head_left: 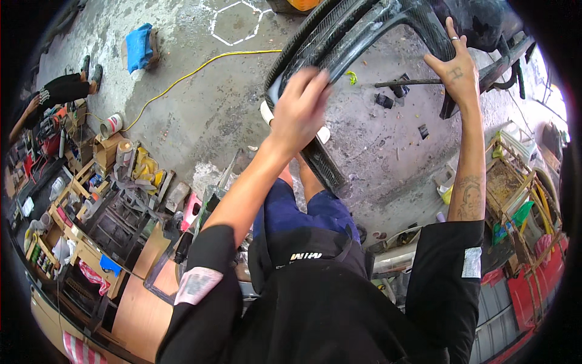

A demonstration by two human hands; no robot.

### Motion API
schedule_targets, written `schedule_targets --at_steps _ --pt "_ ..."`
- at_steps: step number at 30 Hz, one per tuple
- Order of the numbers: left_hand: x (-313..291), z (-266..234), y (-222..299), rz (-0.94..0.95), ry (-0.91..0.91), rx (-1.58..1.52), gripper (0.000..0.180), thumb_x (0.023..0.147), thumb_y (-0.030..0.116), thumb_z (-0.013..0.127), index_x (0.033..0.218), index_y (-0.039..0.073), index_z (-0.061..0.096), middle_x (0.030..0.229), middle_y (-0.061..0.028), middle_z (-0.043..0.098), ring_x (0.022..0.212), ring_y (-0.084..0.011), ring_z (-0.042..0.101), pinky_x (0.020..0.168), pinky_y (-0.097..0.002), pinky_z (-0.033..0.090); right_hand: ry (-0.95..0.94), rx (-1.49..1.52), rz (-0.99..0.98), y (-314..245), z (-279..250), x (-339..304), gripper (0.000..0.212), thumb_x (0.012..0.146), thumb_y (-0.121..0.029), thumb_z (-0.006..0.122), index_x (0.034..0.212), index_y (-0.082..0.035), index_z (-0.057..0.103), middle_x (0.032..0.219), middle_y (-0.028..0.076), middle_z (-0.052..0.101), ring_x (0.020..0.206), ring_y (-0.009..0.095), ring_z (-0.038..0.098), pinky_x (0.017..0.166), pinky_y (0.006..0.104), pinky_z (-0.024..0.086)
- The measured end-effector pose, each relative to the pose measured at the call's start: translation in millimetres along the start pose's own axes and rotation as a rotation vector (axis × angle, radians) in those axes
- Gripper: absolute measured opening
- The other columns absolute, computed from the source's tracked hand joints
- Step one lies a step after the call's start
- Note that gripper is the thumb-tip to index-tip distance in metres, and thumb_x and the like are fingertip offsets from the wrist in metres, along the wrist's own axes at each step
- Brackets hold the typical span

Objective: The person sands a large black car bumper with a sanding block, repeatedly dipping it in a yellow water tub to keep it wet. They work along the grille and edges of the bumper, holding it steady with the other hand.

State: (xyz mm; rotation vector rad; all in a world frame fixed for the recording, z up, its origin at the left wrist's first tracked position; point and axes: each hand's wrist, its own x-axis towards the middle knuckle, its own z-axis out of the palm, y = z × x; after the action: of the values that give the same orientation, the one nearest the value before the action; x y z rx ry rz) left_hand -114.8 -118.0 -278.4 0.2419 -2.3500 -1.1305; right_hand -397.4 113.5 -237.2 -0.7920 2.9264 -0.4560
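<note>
A glossy black carbon-fibre car body part, with long curved ribs and openings, lies across the upper middle, tilted away from me. My left hand presses at its near left edge, fingers bent together and partly smeared by motion. Whatever may be under those fingers is hidden. On the part's right-hand leg, my right hand grips with the thumb to one side and the fingers stretched along the other; a ring shows on one finger. A narrow carbon-textured strip slants down below my left hand.
A yellow cable runs over the stained concrete floor near a blue-covered box. Cluttered frames, boxes and a paint can stand at left. Another person is at far left. A wooden rack stands at right. Black scraps litter the floor.
</note>
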Motion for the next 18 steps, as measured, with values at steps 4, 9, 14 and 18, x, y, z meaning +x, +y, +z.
schedule_targets --at_steps 4,9,14,18 --pt "21 10 3 0.064 0.007 -0.015 0.031 0.089 -0.005 0.076 0.119 -0.001 0.068 0.105 -0.0185 0.067 0.089 -0.0356 0.07 0.077 -0.0415 0.059 0.001 -0.003 0.028 -14 -9 -4 0.099 0.076 -0.044 0.083 0.164 -0.045 0.037 0.161 0.038 0.037 0.146 0.045 0.048 0.116 0.0445 0.044" --pt "189 61 12 0.093 0.157 -0.01 0.017 0.095 0.009 0.067 0.105 -0.003 0.071 0.096 -0.026 0.073 0.091 -0.0423 0.071 0.08 -0.0473 0.055 -0.038 0.094 0.028 -50 8 10 0.102 0.074 -0.043 0.081 0.165 -0.044 0.034 0.165 0.035 0.033 0.141 0.049 0.051 0.112 0.0474 0.048" --pt "224 21 -33 -0.022 0.36 -0.088 0.018 0.095 0.013 0.071 0.107 -0.001 0.069 0.085 -0.0129 0.068 0.079 -0.0265 0.064 0.076 -0.0392 0.053 -0.015 0.031 0.118 -38 -20 3 0.104 0.072 -0.037 0.081 0.165 -0.045 0.034 0.165 0.034 0.035 0.14 0.049 0.052 0.111 0.0485 0.049" --pt "241 18 -169 -0.6 0.066 -0.078 0.029 0.099 0.023 0.072 0.113 -0.002 0.068 0.089 -0.0129 0.072 0.086 -0.0231 0.069 0.077 -0.0391 0.055 -0.024 0.006 0.189 -42 -22 4 0.11 0.068 -0.035 0.084 0.165 -0.043 0.033 0.166 0.03 0.035 0.134 0.05 0.057 0.107 0.0501 0.053"
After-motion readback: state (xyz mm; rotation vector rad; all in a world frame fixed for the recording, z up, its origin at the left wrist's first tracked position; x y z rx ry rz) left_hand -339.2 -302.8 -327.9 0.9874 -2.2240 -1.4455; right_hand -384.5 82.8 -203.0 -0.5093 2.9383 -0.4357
